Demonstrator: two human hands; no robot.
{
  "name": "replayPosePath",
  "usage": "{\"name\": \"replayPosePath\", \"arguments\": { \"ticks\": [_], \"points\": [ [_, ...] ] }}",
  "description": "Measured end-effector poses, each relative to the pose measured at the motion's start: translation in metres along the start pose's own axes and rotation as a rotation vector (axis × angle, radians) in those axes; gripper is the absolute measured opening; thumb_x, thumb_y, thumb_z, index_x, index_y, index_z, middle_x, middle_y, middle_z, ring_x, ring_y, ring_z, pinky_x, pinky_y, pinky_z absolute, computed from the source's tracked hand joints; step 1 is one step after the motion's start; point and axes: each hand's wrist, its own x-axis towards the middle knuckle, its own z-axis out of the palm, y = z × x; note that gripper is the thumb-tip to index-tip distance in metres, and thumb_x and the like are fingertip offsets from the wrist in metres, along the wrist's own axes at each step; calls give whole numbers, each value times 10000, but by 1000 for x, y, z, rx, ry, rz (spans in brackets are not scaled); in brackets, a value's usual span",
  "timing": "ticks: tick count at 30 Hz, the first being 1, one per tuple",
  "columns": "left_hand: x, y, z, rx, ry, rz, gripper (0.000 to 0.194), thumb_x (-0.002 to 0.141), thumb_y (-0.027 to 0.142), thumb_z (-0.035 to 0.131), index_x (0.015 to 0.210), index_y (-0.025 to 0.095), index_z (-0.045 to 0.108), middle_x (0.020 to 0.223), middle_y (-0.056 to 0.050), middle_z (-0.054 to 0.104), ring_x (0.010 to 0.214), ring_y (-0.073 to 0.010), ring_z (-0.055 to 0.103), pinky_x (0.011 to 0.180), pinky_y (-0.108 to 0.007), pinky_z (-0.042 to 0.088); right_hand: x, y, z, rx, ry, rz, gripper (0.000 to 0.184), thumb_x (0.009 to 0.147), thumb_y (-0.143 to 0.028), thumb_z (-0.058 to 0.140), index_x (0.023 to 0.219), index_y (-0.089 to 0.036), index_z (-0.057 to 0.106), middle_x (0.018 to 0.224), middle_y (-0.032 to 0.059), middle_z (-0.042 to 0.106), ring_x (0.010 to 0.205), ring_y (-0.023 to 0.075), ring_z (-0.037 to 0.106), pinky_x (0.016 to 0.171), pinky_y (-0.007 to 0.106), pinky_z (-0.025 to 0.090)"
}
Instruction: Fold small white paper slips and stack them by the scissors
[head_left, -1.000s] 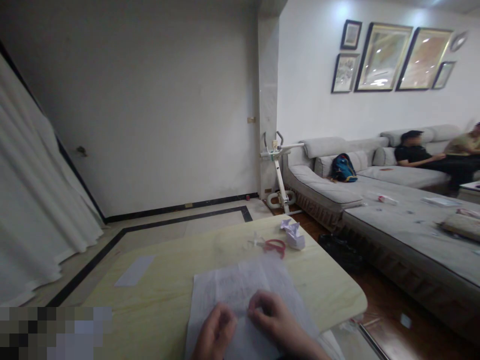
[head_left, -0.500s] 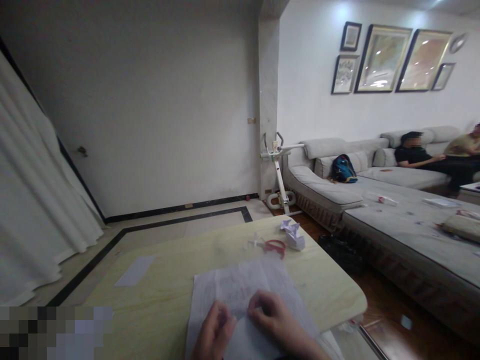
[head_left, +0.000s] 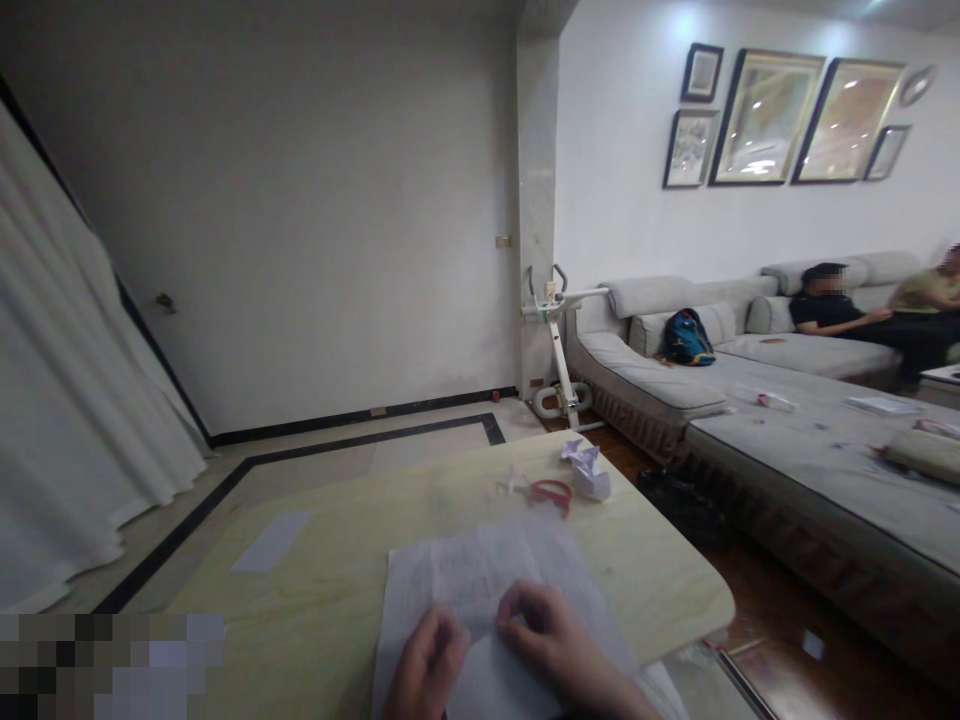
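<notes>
A large thin sheet of printed paper [head_left: 442,565] lies at the near side of the pale wooden table. Over it, my left hand [head_left: 431,655] is closed, thumb against curled fingers, at the left edge of a plain white sheet of paper [head_left: 487,675]. On the other side my right hand [head_left: 544,635] pinches the same white sheet near its upper edge. Fingertips of both hands are partly hidden and slightly blurred. Beyond the printed paper lie scissors with red handles [head_left: 551,493], and beside them crumpled paper [head_left: 589,472].
A narrow white paper strip [head_left: 271,542] rests on the left of the table [head_left: 322,620]. To the right stands a long grey sofa [head_left: 810,450] with a blue backpack [head_left: 688,338] and two seated people. A white exercise bike [head_left: 559,350] stands by the pillar.
Almost nothing differs. Both hands keep their place at the white sheet, with only a very slight shift of the fingers.
</notes>
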Motion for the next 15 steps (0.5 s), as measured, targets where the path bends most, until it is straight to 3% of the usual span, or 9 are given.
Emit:
{"name": "replayPosePath", "arguments": {
  "ticks": [9,15],
  "points": [
    [9,-24,8,-98,20,30,293,712,504,662,851,246,659,943,-44,761,1022,-285,675,899,-297,525,0,-3,-1,18,1,-18,147,805,-295,599,746,-177,664,769,36,671,790,214,608,741,295,461],
    [11,-24,6,-64,45,-5,354,698,532,662,894,237,660,997,-47,759,1058,-288,663,860,-282,538,-2,-9,-1,-3,1,8,124,797,-269,583,752,-180,657,787,40,678,803,216,612,753,304,462]
  ]
}}
